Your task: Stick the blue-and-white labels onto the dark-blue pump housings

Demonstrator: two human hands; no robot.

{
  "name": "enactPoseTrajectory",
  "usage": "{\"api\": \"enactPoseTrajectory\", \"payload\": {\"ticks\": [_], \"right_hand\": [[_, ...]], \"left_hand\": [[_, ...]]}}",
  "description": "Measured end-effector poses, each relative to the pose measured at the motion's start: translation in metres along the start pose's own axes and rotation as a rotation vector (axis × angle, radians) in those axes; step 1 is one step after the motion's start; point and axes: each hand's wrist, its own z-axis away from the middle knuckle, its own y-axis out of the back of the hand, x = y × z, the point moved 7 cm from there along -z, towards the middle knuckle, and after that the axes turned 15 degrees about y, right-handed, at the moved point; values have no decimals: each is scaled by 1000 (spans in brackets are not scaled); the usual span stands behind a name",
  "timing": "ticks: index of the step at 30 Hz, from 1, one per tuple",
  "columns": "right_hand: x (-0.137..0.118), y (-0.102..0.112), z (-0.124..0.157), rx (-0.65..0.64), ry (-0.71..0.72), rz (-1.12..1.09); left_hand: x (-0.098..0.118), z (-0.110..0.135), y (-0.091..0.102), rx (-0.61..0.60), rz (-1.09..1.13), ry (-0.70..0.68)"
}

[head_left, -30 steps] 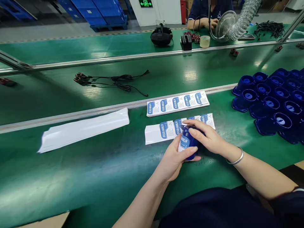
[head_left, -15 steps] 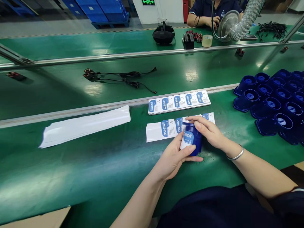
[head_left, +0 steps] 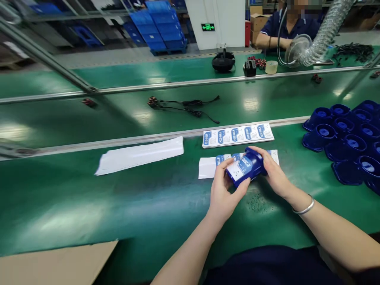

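Both hands hold a dark blue plastic housing [head_left: 254, 169] with a blue-and-white label on its side. My left hand [head_left: 227, 190] grips one end, thumb below and fingers round the edge. Around the other, flanged end my right hand [head_left: 274, 172] is closed, its fingers partly hidden behind the part. Beneath the housing lies a label strip [head_left: 207, 168], partly peeled to bare backing at its left and partly covered by the hands. Behind it rests a stack of label sheets [head_left: 238, 135] printed in blue and white.
Several blue housings [head_left: 352, 144] stand in rows at the right. White backing strips [head_left: 141, 155] lie at the left. Black cables [head_left: 190, 107] rest beyond the metal edge. A cardboard sheet [head_left: 59, 263] is at the lower left. A co-worker [head_left: 287, 27] sits across, near a duct [head_left: 323, 35].
The housing has been tilted over, its label now facing up. My right hand has moved from its top to its flanged end. The camera view has swung left and up.
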Motion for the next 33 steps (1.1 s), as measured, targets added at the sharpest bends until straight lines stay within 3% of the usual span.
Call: {"api": "enactPoseTrajectory", "payload": {"ticks": [4, 8, 10, 14, 16, 19, 23, 25, 27, 28, 30, 32, 33], "right_hand": [[7, 7, 0, 76, 24, -6], [15, 17, -1, 115, -10, 150], [17, 18, 0, 100, -3, 215], [19, 17, -1, 57, 65, 338], [18, 18, -2, 46, 112, 397], [15, 19, -5, 32, 182, 474], [11, 18, -9, -14, 245, 565], [11, 11, -13, -75, 267, 614], [12, -2, -20, -164, 287, 695], [13, -10, -25, -214, 301, 745], [16, -29, -36, -303, 353, 850], [20, -49, -46, -352, 438, 936], [22, -59, -49, -361, 489, 963]], "left_hand": [[35, 7, 43, 345, -175, -191], [65, 15, 113, 700, -485, -281], [65, 14, 156, 843, -638, -199], [42, 10, 240, 1004, -766, 85], [33, 14, 269, 1068, -759, 167], [31, 23, 292, 1126, -718, 150], [37, 29, 293, 1163, -684, 25], [41, 28, 281, 1203, -715, -75], [45, 18, 254, 1153, -804, -204], [44, 9, 235, 1049, -869, -262], [33, -13, 184, 673, -1028, -335], [10, -26, 136, 287, -1141, -278], [-3, -28, 118, 157, -1177, -214]]}}
